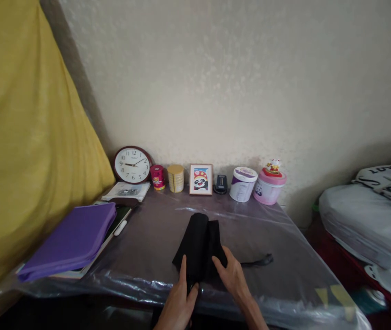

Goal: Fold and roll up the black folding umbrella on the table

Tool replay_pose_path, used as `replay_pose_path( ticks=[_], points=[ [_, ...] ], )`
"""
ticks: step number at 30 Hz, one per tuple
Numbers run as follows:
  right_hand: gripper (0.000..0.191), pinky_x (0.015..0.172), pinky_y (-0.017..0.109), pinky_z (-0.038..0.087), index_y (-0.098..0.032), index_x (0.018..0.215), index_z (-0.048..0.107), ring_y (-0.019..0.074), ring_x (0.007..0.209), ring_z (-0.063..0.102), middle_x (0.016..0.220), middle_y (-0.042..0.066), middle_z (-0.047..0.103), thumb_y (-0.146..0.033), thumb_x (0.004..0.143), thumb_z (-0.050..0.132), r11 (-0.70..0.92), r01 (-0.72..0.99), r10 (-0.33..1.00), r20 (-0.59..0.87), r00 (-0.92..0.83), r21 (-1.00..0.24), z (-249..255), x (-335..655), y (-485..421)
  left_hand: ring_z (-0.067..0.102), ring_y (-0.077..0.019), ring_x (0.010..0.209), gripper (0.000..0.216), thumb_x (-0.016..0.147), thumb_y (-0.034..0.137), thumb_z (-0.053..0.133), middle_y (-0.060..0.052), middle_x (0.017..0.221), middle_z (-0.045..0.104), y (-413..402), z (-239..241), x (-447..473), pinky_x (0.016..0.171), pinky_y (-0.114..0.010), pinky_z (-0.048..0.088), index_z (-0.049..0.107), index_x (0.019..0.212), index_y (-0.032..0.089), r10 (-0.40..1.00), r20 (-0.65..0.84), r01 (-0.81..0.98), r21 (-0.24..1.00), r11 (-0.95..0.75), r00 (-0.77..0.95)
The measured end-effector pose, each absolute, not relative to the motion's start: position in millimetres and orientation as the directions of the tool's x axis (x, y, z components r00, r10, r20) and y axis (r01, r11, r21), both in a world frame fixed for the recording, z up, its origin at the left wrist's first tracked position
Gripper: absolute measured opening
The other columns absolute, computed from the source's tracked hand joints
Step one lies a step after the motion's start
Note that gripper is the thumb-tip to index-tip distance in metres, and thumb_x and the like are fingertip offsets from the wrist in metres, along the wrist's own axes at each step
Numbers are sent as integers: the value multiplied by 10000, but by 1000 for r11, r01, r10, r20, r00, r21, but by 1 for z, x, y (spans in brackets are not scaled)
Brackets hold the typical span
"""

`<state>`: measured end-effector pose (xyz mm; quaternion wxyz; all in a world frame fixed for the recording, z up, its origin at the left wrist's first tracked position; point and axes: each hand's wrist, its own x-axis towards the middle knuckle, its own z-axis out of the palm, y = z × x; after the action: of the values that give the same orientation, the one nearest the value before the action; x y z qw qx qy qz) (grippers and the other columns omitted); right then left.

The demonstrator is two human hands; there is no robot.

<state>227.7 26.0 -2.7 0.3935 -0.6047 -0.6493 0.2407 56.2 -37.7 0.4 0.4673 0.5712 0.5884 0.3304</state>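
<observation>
Your left grip [179, 299] is closed around the lower end of what looks like a black folding umbrella [196, 245], index finger along the cloth; your right grip [232, 276] pinches a loose flap on its right side. The umbrella is at the front middle of the tabletop [257, 233], its dull cloth partly wrapped into a thick roll, with 1 dark strap [259, 261] trailing right.

From your left, count 1 purple folder [71, 233], 1 white pen-like stick [120, 228], 1 round clock [132, 165], 1 red canister [157, 178], 1 yellow-lidded canister [175, 178], 1 framed panda picture [201, 179], 1 small black device [220, 184], 1 white-and-purple tub [242, 185] and 1 pink tub [267, 193] carrying 1 lucky-cat figurine [275, 167].

Clear plastic sheeting [140, 280] covers the dark tabletop. A yellow curtain [26, 114] hangs at your left, a mottled pale wall [216, 82] stands behind, and bedding [360, 215] is heaped at your right.
</observation>
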Motion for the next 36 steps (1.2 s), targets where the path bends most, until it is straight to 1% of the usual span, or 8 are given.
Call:
replay_pose_path(
  ticks=[7,12,16,18,24,27,30,36],
  points=[
    [331,831,318,470,-164,1092,554,204,951,600,1040,79,641,-285,802,450,219,478,963,267,35,-850,6,197,20,638,-147,601,714,872,385,350,-92,1024,648,-38,2,57,576,-242,468,-108,1384,192,967,-234,350,918,187,97],
    [344,856,352,469,-161,1100,574,225,981,589,1057,89,637,-251,782,480,259,514,951,309,12,-818,8,170,28,612,-186,934,710,854,365,390,-136,1176,562,-34,-15,56,774,-268,451,-25,1395,168,990,-136,393,913,110,38],
    [351,884,347,452,-124,1110,570,224,1000,580,1067,110,630,-195,781,469,279,592,953,293,-75,-756,7,158,29,595,-141,461,727,864,455,316,-118,922,657,-35,-12,56,506,-255,447,-105,1384,170,967,-237,399,899,180,97],
    [348,893,337,443,-102,1106,569,221,1003,576,1063,121,627,-174,782,464,296,626,951,283,-124,-722,8,155,29,562,-132,406,744,858,481,311,-115,884,661,-36,-6,56,462,-247,422,-109,1383,162,961,-257,406,893,194,106],
    [326,872,313,443,-107,1097,569,213,978,575,1018,117,624,-163,795,459,327,699,944,254,-210,-636,15,153,28,618,-167,551,739,856,411,339,-131,906,652,-35,-11,55,529,-245,430,-74,1385,102,969,-233,456,873,173,78],
    [299,843,287,447,-135,1067,581,195,943,582,989,93,624,-165,798,456,323,710,946,243,-216,-626,17,153,28,642,-199,723,739,849,389,355,-166,1042,619,-33,-21,54,612,-266,448,-61,1386,100,975,-212,474,866,157,65],
    [253,784,255,456,-178,999,607,171,871,588,933,57,623,-168,795,458,326,719,945,238,-225,-614,17,152,27,619,-222,898,742,841,387,378,-174,1133,579,-31,-26,54,733,-292,443,-34,1388,99,982,-181,466,875,134,58],
    [188,762,224,437,-215,878,627,141,819,564,856,18,603,-154,785,476,356,734,933,259,-249,-578,15,149,24,574,-231,1024,766,839,414,384,-178,1167,558,-32,-29,53,844,-316,416,-34,1385,76,982,-177,432,892,135,58]
  ],
)
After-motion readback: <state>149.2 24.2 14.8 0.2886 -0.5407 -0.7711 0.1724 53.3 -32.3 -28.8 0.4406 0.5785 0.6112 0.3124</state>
